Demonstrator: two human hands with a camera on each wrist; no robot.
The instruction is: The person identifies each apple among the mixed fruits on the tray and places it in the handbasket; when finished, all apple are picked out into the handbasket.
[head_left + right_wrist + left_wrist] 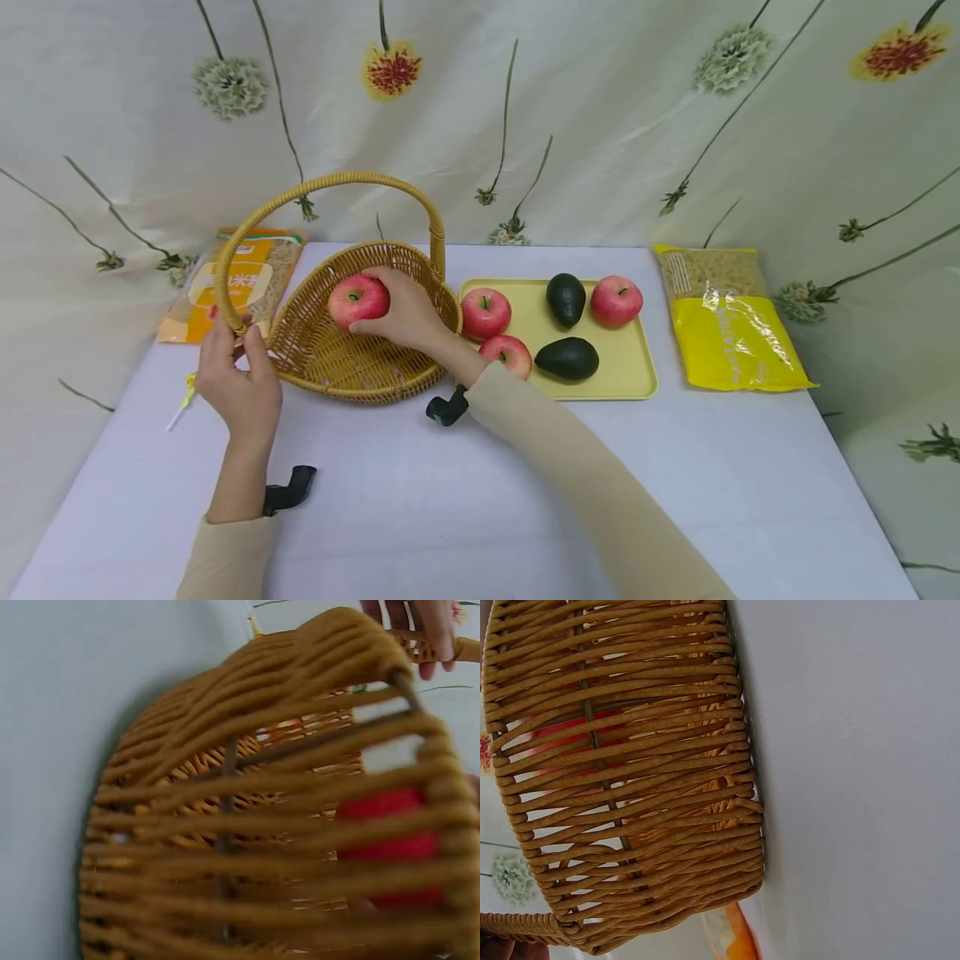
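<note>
My right hand (pixel 405 310) grips a red apple (pixel 356 303) over the opening of a woven wicker basket (pixel 360 392), thumb below and fingers above it. With my left hand (pixel 238 383) I pinch the basket's tall handle (pixel 330 180) low on its left side. Through the weave of the basket wall (pixel 630 817), the left wrist view shows the apple (pixel 574 754) as a red patch. In the right wrist view the apple (pixel 390 844) also shows behind the strands, and the left hand (pixel 424 630) is at the handle.
Right of the basket, a yellow tray (pixel 622 375) carries two dark avocados (pixel 567 359) and several apples (pixel 617 301). An orange food bag (pixel 202 292) lies behind the left hand, near a small yellow-and-white stick (pixel 183 400). A yellow pasta bag (pixel 735 333) lies at the far right.
</note>
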